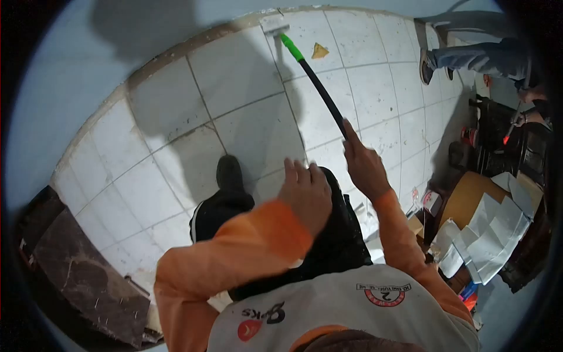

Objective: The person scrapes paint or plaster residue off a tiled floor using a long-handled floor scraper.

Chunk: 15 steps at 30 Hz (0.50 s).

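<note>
My right hand (365,165) is wrapped round the black pole (321,89) of a long-handled scraper. Past a bright green section (290,47), the pole ends in a flat, pale, wide head (274,24), which rests at the floor's edge by the wall. Over my thigh, my left hand (307,196) holds nothing, its fingers stretched out and slightly apart. A small tan scrap (319,51) lies on the white tiled floor (240,126) to the right of the head. My shoe (229,171) stands on the tiles below.
At the right, another person's leg (484,61) and hands (532,105) show, with an orange-tipped stick (509,134). Below them are dark furniture (495,154), crumpled white sheets (492,232) and a brown board (472,196). A dark stained panel (82,273) lies at lower left.
</note>
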{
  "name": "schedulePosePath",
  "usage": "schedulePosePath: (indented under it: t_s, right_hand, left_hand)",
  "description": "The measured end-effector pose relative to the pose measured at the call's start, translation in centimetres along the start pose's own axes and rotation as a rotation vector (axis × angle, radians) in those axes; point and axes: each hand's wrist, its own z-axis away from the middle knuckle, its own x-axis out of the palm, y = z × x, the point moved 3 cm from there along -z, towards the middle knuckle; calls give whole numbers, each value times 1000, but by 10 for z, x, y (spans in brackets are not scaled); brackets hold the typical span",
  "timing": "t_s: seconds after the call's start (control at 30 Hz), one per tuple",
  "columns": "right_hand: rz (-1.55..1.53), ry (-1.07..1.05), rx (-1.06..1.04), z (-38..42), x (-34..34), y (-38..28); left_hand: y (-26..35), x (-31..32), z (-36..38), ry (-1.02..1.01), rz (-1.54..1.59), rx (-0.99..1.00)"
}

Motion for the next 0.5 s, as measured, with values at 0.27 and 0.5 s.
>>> schedulePosePath:
  t_s: [0.27, 0.5]
  right_hand:
    - [135, 86, -91, -17, 5, -20]
    - [195, 190, -151, -19, 36, -38]
  left_hand:
    - [17, 37, 32, -145, -174, 311]
    - [1, 44, 31, -351, -83, 479]
